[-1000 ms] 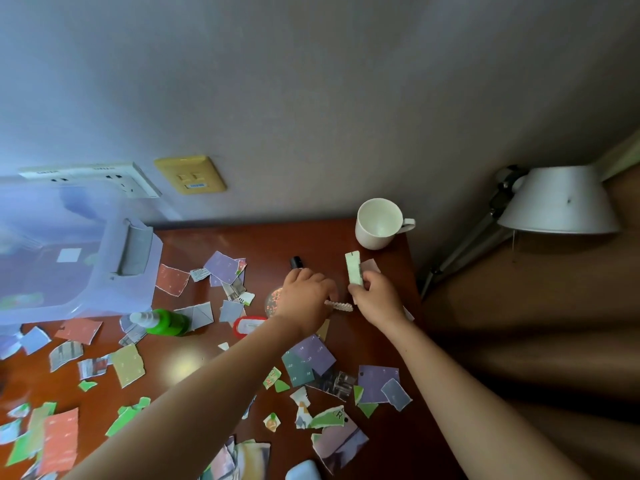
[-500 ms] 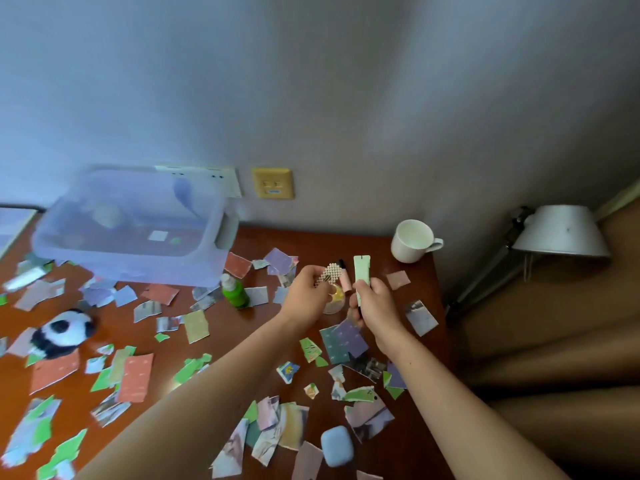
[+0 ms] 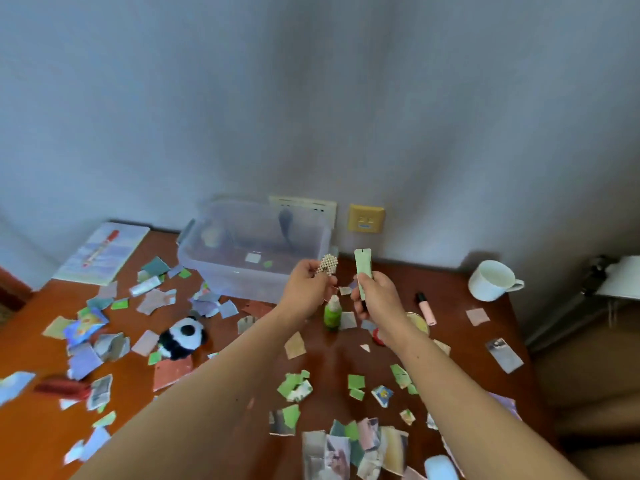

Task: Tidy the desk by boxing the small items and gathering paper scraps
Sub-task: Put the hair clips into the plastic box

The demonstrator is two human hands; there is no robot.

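Observation:
My left hand point(image 3: 306, 289) pinches a pearl-beaded hair clip point(image 3: 328, 264), held up just in front of the clear plastic box point(image 3: 221, 271). My right hand point(image 3: 377, 299) grips a pale green tube point(image 3: 363, 271) upright, a little to the right of the clip. The box stands open at the back of the wooden desk point(image 3: 329, 351) against the wall, with a few small things inside. Paper scraps point(image 3: 294, 386) in many colours lie all over the desk. A small green bottle point(image 3: 332, 312) stands just below my hands.
A panda toy point(image 3: 183, 336) lies left of centre. A pink lip tube point(image 3: 425, 308), a round yellow tin point(image 3: 417, 323) and a white mug point(image 3: 491, 280) sit at the right. A notebook with a red pen point(image 3: 102, 252) lies back left; a lamp point(image 3: 620, 277) stands off the desk's right edge.
Both hands have lifted their items off the desk and carried them left toward the box. My view has swung left, bringing the box, panda and notebook into sight.

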